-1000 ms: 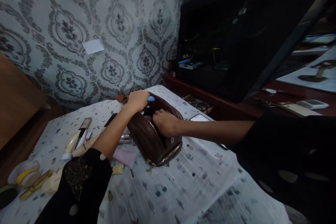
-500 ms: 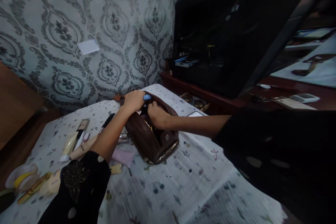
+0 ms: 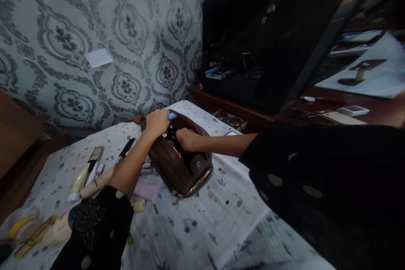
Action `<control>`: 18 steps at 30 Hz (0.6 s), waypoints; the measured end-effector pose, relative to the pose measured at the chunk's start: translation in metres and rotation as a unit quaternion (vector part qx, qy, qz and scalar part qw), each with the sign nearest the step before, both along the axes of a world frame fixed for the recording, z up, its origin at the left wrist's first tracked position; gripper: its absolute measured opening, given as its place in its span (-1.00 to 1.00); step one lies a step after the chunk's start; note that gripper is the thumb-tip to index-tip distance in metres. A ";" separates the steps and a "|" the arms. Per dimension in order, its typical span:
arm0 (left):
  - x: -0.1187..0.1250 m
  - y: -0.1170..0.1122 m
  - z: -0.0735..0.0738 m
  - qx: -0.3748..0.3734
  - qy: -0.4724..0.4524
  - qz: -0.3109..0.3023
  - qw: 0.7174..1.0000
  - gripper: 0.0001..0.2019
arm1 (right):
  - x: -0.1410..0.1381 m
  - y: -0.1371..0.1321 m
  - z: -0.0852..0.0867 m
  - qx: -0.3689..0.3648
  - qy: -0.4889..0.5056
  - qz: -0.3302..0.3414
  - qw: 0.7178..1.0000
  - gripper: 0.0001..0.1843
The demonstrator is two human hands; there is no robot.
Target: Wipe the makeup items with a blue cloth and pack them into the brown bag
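A brown leather bag (image 3: 169, 166) with a gold zipper lies unzipped on the patterned white cloth. My left hand (image 3: 158, 121) grips its far left rim, fingers curled over the edge. Beside those fingertips a light-blue item (image 3: 172, 115) shows at the opening. My right hand (image 3: 187, 139) reaches down inside the bag; its fingertips are hidden there, and what they touch cannot be made out. Left of the bag, partly behind my left forearm, lie a pink tube (image 3: 148, 191), a cream tube (image 3: 79, 179) and a beige tube (image 3: 98, 182).
Several more cosmetics, including a gold stick (image 3: 36, 236) and a beige bottle (image 3: 60, 228), lie at the near left. A large black screen (image 3: 253, 46) stands on the red-brown furniture (image 3: 202, 98) behind. A cardboard box (image 3: 19, 135) is at the left.
The view has shifted slightly, moving the scene leftward. My right hand has sunk a little deeper into the bag; my left hand keeps its hold on the rim.
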State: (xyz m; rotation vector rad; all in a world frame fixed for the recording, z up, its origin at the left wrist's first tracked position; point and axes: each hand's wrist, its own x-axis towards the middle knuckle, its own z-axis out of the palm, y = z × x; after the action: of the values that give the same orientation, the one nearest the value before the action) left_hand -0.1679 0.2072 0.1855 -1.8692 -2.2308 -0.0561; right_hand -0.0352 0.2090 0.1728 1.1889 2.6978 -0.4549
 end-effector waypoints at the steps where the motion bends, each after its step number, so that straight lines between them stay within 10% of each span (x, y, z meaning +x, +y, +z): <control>1: 0.000 0.000 0.000 0.001 -0.002 -0.002 1.000 -0.69 | 0.000 0.000 0.001 -0.002 -0.007 -0.001 1.000 -0.68; 18: 0.001 0.003 -0.002 0.019 -0.041 -0.008 0.999 -0.72 | 0.005 -0.006 0.000 0.074 0.010 0.001 0.997 -0.57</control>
State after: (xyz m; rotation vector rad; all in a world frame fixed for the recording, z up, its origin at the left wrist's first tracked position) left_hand -0.1673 0.2104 0.1831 -1.8976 -2.2518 -0.1798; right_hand -0.0297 0.2034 0.1731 1.2244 2.7915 -0.2720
